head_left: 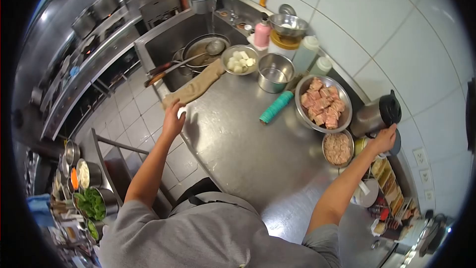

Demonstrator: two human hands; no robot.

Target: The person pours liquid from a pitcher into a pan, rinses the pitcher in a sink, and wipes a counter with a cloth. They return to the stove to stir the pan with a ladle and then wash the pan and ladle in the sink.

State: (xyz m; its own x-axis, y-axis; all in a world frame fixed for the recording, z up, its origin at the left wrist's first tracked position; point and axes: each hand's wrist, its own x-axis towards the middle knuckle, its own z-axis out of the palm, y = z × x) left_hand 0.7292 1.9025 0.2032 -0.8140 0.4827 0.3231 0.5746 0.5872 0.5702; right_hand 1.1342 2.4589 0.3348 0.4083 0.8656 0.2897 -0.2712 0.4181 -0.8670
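Observation:
My right hand point(385, 139) is closed at the handle side of a steel jug with a black lid point(368, 118), by the tiled wall. My left hand point(173, 118) hovers at the counter's left edge with its fingers apart and nothing in them, just below a folded brown cloth point(201, 83). Left of the jug stands a steel bowl of raw meat chunks point(323, 103), with a smaller bowl of minced meat point(338, 149) below it. A bowl of pale cut pieces point(239, 60) sits beside the sink, next to an empty-looking steel pot point(275, 73).
Water runs from a faucet into a pan point(206, 49) in the sink point(158, 44). A teal-wrapped roll point(276, 107) lies on the steel counter point(243, 149). Bottles line the wall. Spice containers point(389, 188) stand at right, vegetable containers point(90, 203) at lower left.

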